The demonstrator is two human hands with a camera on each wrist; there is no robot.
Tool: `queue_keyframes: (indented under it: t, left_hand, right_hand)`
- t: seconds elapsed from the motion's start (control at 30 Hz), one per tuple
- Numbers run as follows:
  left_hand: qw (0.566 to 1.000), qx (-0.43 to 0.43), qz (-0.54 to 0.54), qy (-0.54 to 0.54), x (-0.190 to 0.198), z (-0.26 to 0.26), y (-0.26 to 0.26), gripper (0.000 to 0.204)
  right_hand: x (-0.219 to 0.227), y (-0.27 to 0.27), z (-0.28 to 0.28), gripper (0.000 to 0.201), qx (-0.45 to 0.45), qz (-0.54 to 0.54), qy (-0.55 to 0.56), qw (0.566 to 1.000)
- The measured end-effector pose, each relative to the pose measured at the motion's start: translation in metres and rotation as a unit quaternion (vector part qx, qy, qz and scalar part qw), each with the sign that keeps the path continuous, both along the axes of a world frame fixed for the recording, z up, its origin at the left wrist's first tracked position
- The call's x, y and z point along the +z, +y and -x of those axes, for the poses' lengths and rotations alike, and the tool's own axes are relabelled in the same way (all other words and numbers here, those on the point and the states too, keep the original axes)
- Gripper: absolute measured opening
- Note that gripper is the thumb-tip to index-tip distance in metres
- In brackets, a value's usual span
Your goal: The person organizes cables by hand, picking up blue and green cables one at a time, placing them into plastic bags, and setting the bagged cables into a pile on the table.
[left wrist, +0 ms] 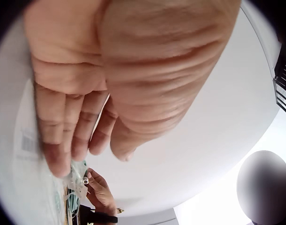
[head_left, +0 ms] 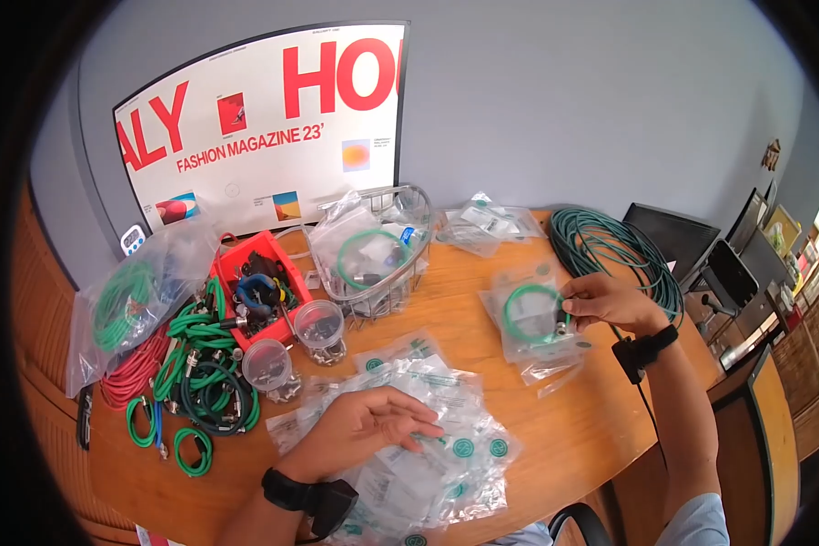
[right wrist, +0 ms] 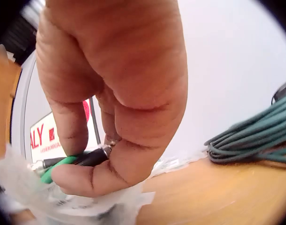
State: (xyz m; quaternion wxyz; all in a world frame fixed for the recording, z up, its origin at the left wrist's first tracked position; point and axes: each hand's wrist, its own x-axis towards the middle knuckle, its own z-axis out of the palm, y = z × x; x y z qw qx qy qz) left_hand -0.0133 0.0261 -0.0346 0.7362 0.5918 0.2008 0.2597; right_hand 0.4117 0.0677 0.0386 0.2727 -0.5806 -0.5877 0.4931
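Right hand [head_left: 607,303] pinching green cable coil [head_left: 530,314] at its connector end, over clear bags beneath. Left hand [head_left: 373,425] flat, fingers relaxed, resting on plastic bag pile [head_left: 446,446].

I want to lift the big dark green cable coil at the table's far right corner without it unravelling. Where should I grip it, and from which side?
Probably from the near side, next to the right hand. Grip the whole bundle of the big cable coil across its near arc, fingers under and thumb over. It lies flat on the table in many loose turns, with no tie that I can see, so a grip on a single strand would likely let the rest spill.
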Motion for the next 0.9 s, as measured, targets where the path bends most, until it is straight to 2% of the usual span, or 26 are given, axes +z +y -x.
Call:
queue_keyframes:
  t: [0.07, 0.1, 0.13, 0.17, 0.2, 0.23, 0.27, 0.3, 0.33, 0.37, 0.4, 0.47, 0.5, 0.53, 0.57, 0.6, 0.67, 0.73, 0.9]
  left_hand:
    - [0.998, 0.053, 0.008, -0.032, 0.003, 0.001, 0.0, 0.028]
    - [0.998, 0.052, 0.008, -0.031, 0.003, 0.003, 0.002, 0.028]
    - [0.998, 0.067, -0.006, -0.014, 0.002, 0.005, 0.005, 0.027]
    - [0.996, 0.083, -0.018, 0.003, 0.0, 0.007, 0.006, 0.028]
    - [0.996, 0.085, -0.015, 0.003, -0.003, 0.006, 0.005, 0.028]
    - [0.99, 0.1, -0.091, 0.035, -0.005, 0.005, 0.005, 0.029]
    - [0.977, 0.113, -0.167, 0.068, -0.006, 0.004, 0.005, 0.031]
    - [0.977, 0.112, -0.167, 0.069, -0.002, 0.002, 0.004, 0.031]
    - [0.946, 0.105, -0.28, 0.123, 0.006, 0.0, 0.002, 0.039]
    - [0.899, 0.096, -0.389, 0.175, 0.011, -0.001, 0.001, 0.048]
    - [0.899, 0.099, -0.389, 0.175, 0.01, -0.001, 0.0, 0.048]
    - [0.93, 0.135, -0.297, 0.17, 0.006, -0.002, -0.003, 0.05]
    - [0.93, 0.139, -0.297, 0.169, 0.003, -0.002, -0.002, 0.05]
    - [0.949, 0.152, -0.242, 0.13, 0.0, -0.002, -0.002, 0.047]
    - [0.965, 0.163, -0.187, 0.09, -0.003, -0.002, -0.001, 0.044]
    - [0.964, 0.165, -0.188, 0.088, -0.003, -0.003, 0.0, 0.044]
    - [0.973, 0.194, -0.124, 0.025, -0.003, -0.002, 0.002, 0.036]
    - [0.964, 0.215, -0.153, 0.028, -0.004, 0.0, 0.005, 0.034]
    - [0.923, 0.308, -0.23, 0.023, -0.011, 0.002, 0.009, 0.028]
  right_hand:
    - [0.0, 0.0, 0.012, 0.027, -0.006, -0.058, -0.194, 0.979]
    - [-0.005, -0.001, 0.017, 0.027, -0.007, -0.058, -0.193, 0.98]
    - [-0.014, -0.003, 0.022, 0.025, -0.019, -0.274, -0.355, 0.894]
    - [-0.017, -0.004, 0.035, 0.024, -0.027, -0.468, -0.489, 0.736]
    - [-0.013, -0.004, 0.049, 0.022, -0.047, -0.476, -0.44, 0.76]
    - [-0.006, -0.008, 0.067, 0.021, -0.05, -0.429, -0.386, 0.815]
    - [-0.002, -0.014, 0.085, 0.02, -0.014, -0.419, -0.343, 0.841]
    - [0.005, -0.025, 0.111, 0.018, 0.005, -0.344, -0.283, 0.895]
    - [0.001, -0.029, 0.122, 0.015, 0.092, -0.389, -0.268, 0.877]
    - [0.004, -0.036, 0.137, 0.017, 0.145, -0.336, -0.268, 0.891]
    - [0.006, -0.042, 0.151, 0.021, 0.199, -0.283, -0.267, 0.9]
    - [-0.009, -0.05, 0.168, 0.027, 0.209, -0.299, -0.286, 0.886]
    - [-0.015, -0.051, 0.175, 0.033, 0.215, -0.313, -0.305, 0.873]
    - [-0.02, -0.047, 0.179, 0.046, 0.228, -0.31, -0.338, 0.859]
    - [-0.027, -0.043, 0.181, 0.046, 0.231, -0.311, -0.34, 0.857]
    - [-0.033, -0.039, 0.183, 0.048, 0.218, -0.327, -0.336, 0.856]
    - [-0.038, -0.03, 0.185, 0.049, 0.208, -0.346, -0.332, 0.852]
    - [-0.036, -0.02, 0.184, 0.047, 0.21, -0.241, -0.304, 0.897]
    - [-0.033, -0.012, 0.179, 0.031, 0.19, -0.276, -0.246, 0.91]
